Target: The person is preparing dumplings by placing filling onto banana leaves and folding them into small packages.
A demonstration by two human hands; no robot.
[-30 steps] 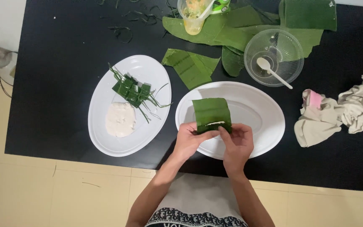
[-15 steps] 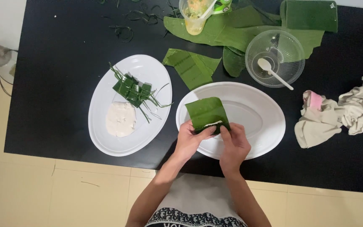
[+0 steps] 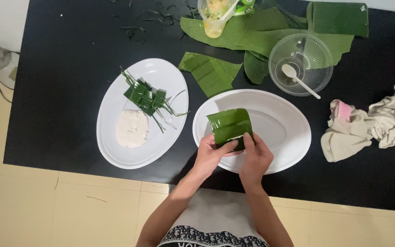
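Folded green banana-leaf parcel (image 3: 230,127) sits over the near-left part of an empty white oval plate (image 3: 282,126), held up off it by both hands. Its long axis runs roughly 9 to 3 o'clock, tilted a bit so the right end rides higher; the glossy rounded fold faces 12, the open edge w/ a pale strip showing faces 6, toward the person. Left hand (image 3: 212,154) grips the parcel's lower left, thumb pressed across the front edge. Right hand (image 3: 255,158) pinches the lower right corner, fingers curled, thumb on top. Hands nearly touch each other under the leaf.

At 9 o'clock from the parcel, a second white oval plate (image 3: 115,132) carries small tied green leaf packets (image 3: 146,96) and a white dough lump (image 3: 132,128). At 12, loose cut leaf pieces (image 3: 210,73) on the black table (image 3: 65,68). At 1–2, a clear plastic bowl w/ a white spoon (image 3: 301,64). At 3, a crumpled beige cloth (image 3: 371,123).
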